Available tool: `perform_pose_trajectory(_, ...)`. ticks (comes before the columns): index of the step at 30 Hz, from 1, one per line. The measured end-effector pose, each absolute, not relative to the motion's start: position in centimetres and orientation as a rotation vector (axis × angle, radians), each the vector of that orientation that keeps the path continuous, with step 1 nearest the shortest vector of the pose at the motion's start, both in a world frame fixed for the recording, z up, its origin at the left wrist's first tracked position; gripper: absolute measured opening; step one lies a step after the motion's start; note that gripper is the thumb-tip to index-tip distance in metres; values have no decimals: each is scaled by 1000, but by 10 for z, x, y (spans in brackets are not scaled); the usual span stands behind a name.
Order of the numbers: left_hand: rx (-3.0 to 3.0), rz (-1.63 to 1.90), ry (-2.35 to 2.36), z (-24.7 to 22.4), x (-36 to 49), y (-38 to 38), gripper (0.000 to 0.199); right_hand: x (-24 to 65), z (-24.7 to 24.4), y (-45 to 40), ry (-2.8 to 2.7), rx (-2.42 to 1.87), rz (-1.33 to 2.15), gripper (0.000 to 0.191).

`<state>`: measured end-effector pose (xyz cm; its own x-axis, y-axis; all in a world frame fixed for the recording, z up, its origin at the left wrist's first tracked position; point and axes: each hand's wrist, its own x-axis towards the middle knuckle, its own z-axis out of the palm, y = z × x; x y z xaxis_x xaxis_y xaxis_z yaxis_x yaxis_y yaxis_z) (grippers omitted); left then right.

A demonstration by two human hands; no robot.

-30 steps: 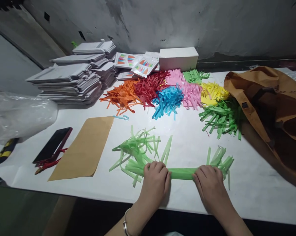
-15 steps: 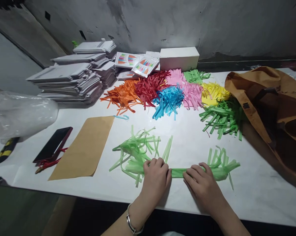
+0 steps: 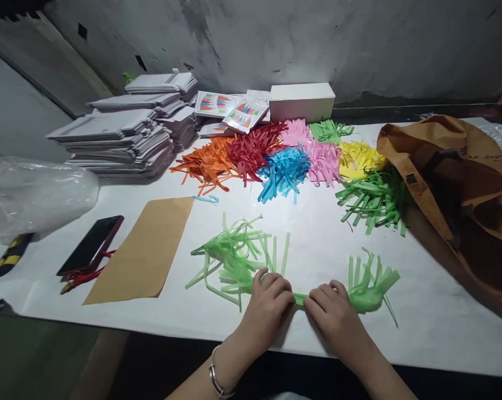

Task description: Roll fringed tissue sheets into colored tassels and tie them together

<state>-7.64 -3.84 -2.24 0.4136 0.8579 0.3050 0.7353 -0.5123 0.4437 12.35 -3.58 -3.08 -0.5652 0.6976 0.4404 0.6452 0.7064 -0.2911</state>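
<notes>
A light green fringed tissue strip (image 3: 365, 298) lies crosswise near the table's front edge, its cut ends spread out on both sides. My left hand (image 3: 271, 303) has its fingers curled over the band left of the middle. Close by on the right, my right hand (image 3: 331, 310) grips the same band with bent fingers. Between the hands a short, narrow green stretch shows. More light green fringe (image 3: 234, 250) fans out beyond my left hand. Both thumbs are largely hidden.
Fringed bundles in orange (image 3: 211, 161), red, blue (image 3: 285, 169), pink, yellow and green lie farther back. Behind them stand a white box (image 3: 301, 101) and paper stacks (image 3: 113, 139). On the left are brown paper (image 3: 145, 253) and a phone (image 3: 91, 244); a brown bag (image 3: 438, 166) is right.
My hands have come closer together, and the green band between them is shorter and narrower. The fringe on the right has shifted slightly left.
</notes>
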Motion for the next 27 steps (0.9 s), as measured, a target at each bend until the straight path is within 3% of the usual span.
perform_pose_trajectory(11, 2304, 585, 1533, -15, -74, -41, 17, 166, -38, -61, -2195, -1261, 53, 15)
perform_pose_trajectory(19, 2306, 271, 1723, -6, -59, -34, 13, 145, -38, -53, -2199, -1743, -87, 29)
perform_pose_trajectory(23, 2315, 287, 1707, -8, -61, -34, 12, 141, -33, -55, -2080, -1695, -100, 23)
perform_pose_trajectory(27, 2283, 360, 1698, -9, -63, -33, 8, 130, -34, -59, -2138, -1297, 41, 18)
